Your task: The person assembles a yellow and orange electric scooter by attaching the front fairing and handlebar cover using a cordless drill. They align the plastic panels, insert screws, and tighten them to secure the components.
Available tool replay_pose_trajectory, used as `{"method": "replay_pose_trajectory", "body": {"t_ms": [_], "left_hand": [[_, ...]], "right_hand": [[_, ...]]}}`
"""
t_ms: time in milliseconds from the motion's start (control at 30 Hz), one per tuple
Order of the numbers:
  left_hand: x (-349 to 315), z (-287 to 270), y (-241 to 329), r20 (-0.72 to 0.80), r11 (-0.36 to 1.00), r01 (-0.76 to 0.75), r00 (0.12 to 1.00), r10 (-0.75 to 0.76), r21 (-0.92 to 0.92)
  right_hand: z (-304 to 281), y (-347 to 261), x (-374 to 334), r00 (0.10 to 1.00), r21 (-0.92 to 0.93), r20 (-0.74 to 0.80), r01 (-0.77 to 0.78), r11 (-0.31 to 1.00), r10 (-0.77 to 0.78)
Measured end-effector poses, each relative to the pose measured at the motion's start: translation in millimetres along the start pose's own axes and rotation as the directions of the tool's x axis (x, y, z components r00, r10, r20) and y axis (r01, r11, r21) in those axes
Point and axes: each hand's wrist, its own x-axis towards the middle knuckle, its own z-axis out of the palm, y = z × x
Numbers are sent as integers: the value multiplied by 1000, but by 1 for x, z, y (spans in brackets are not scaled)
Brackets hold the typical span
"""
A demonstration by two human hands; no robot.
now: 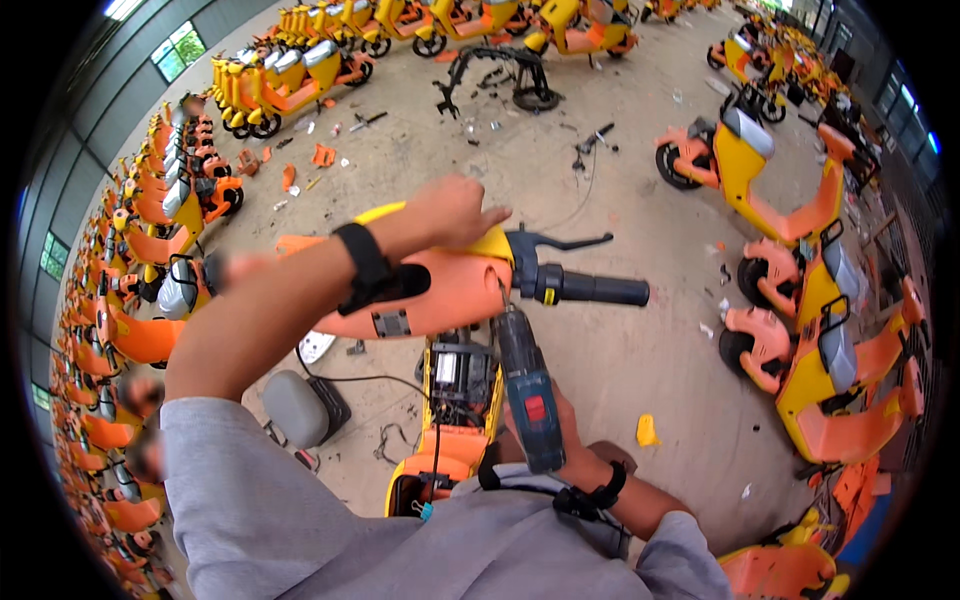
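My right hand [570, 428] grips a dark teal cordless drill [534, 400] with a red patch on its body. Its bit points away from me at a recess near the right end of the orange handlebar cover [450, 292]; whether bit and screw touch is too small to tell. My left arm reaches across the cover, and my left hand [458, 212] is curled at the far edge of the yellow front cover [490, 243], one finger sticking out. Most of its other fingertips are hidden. Beside the drill extend a black handlebar grip [600, 290] and a brake lever [570, 241].
Below the cover is the scooter's opened body [460, 375] with exposed parts and a cable. A grey seat [297, 408] lies on the floor at left, a yellow piece [647, 430] at right. A bare black frame [490, 75] stands ahead. Rows of scooters [830, 330] line both sides.
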Motion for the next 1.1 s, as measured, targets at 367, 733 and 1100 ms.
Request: {"method": "replay_pose_trajectory", "body": {"t_ms": [367, 733, 1100], "left_hand": [[7, -6, 5, 254, 983, 76, 960, -117, 166], [11, -4, -3, 292, 985, 9, 954, -60, 172], [5, 8, -5, 167, 979, -65, 985, 33, 194]], "right_hand": [[7, -11, 5, 990, -251, 67, 137, 958, -124], [17, -23, 11, 970, -422, -19, 211, 882, -241], [27, -33, 13, 931, -538, -115, 235, 810, -346]]}}
